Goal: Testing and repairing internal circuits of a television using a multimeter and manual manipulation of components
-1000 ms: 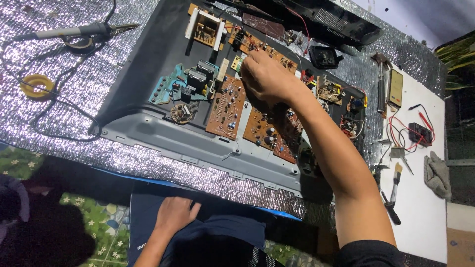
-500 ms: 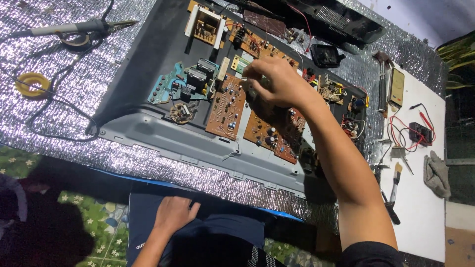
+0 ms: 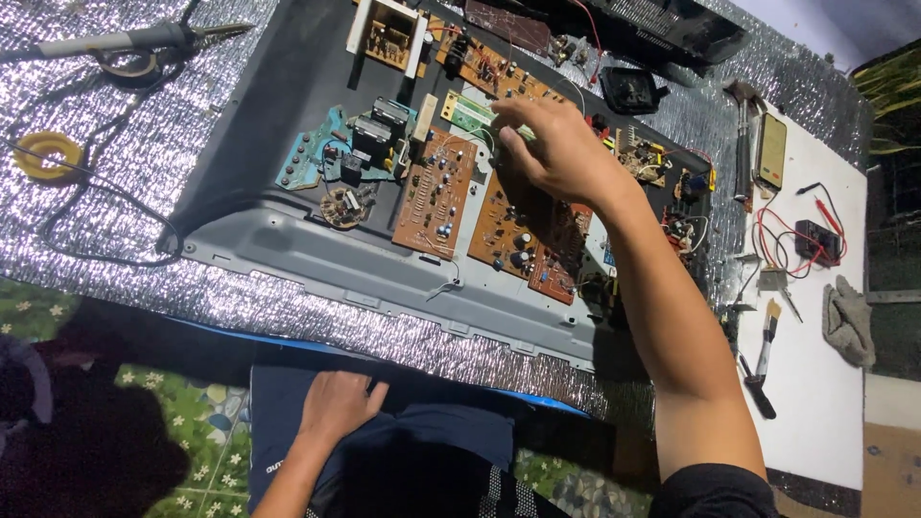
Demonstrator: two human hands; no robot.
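A narrow upright phone (image 3: 771,150) lies on the white table (image 3: 815,384) — its screen olive-yellow — no packages

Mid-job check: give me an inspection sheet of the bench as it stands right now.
Surface: silver foil mat, white table beside it.
Job's things: open grey chassis with brown circuit boards.
Clutter: soldering iron, solder roll, brush, rag.
Grips: right hand over the boards, grip unclear; left hand open on dark cloth.
Cables: red and black leads.
Surroundings: floral floor.
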